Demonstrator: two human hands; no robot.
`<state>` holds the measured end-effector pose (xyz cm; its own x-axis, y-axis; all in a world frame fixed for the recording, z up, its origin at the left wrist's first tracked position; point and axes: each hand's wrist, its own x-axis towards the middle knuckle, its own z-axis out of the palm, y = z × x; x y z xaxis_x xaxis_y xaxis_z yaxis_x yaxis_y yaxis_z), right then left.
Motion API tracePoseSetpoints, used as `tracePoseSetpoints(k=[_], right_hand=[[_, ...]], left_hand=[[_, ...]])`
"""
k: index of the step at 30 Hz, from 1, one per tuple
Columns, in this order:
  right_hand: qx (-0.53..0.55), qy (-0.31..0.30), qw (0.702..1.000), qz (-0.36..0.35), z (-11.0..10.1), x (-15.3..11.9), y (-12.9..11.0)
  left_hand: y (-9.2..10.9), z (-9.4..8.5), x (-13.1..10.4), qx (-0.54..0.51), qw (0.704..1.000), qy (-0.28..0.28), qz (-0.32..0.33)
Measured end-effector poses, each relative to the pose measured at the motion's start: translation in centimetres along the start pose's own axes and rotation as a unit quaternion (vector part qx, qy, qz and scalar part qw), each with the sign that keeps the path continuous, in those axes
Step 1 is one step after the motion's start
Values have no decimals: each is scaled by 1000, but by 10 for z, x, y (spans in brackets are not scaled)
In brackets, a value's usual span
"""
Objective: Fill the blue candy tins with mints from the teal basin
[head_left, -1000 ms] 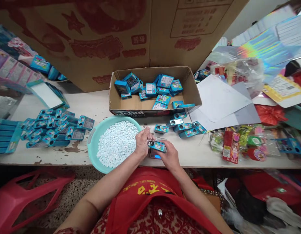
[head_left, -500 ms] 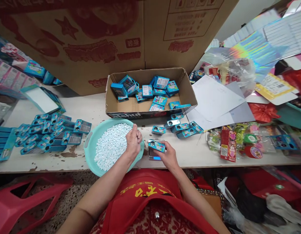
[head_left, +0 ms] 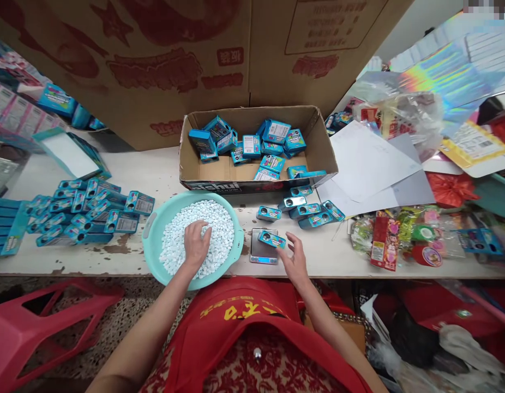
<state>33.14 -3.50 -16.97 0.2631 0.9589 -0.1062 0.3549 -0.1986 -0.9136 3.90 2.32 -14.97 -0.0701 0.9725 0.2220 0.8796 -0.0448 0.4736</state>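
Left hand (head_left: 196,244) digs, fingers curled, into white pellets in the round teal plastic basin (head_left: 152,240); right hand (head_left: 295,256) hovers open just beside the small blue tin (head_left: 271,238) on the scale.

the basin (head_left: 154,229) looks like smooth, slightly glossy turquoise plastic, heaped with chalky matt white tablets (head_left: 217,229). the little blue tin (head_left: 272,239) has a shiny printed skin and sits on a small scale (head_left: 260,252) with a brushed metal top. the open box (head_left: 318,142) is plain matt brown cardboard. the surface (head_left: 162,174) is pale painted wood, worn and chipped rough along its near edge. the sheets (head_left: 367,164) are flat matt paper.
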Motion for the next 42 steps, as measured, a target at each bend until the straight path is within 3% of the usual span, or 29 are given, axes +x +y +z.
tracePoseSetpoints(k=[5, 8, 10, 14, 19, 20, 22, 25, 29, 32, 35, 37, 38, 40, 42], right_hand=[[-8, 61, 994, 85, -27, -17, 17], [3, 75, 989, 126, -39, -31, 28], [9, 63, 987, 149, -43, -43, 32], [52, -59, 983, 164, -26, -62, 24], [194, -241, 934, 177, 36, -44, -15], [222, -270, 918, 187, 50, -37, -23], [261, -318, 885, 216, 75, -26, -38], [279, -340, 855, 275, 99, -19, -49], [270, -344, 841, 319, 101, -27, -49], [252, -362, 830, 341, 95, -35, -46], [249, -384, 822, 340, 91, -39, -44], [250, -395, 822, 324, 90, -40, -41], [248, -399, 824, 316, 90, -40, -40], [240, -408, 828, 299, 90, -38, -38], [228, -417, 834, 280, 89, -36, -37]], left_hand=[[42, 4, 48, -13, 990, -30, 138], [54, 7, 81, 0, 986, -61, 155], [51, 6, 95, 19, 988, -63, 142], [25, -6, 100, 76, 992, -49, 87], [-23, -39, 95, 220, 974, -1, -55], [-33, -44, 97, 252, 963, -14, -92], [-51, -54, 101, 283, 942, -95, -154], [-77, -66, 102, 260, 921, -219, -189], [-102, -81, 79, 242, 922, -230, -194], [-109, -90, 63, 230, 920, -241, -205], [-92, -88, 69, 260, 936, -196, -131], [-62, -75, 86, 269, 952, -146, -32], [-43, -65, 96, 253, 956, -150, 16], [-1, -39, 117, 220, 943, -232, 93], [36, -10, 134, 251, 900, -344, 94]])
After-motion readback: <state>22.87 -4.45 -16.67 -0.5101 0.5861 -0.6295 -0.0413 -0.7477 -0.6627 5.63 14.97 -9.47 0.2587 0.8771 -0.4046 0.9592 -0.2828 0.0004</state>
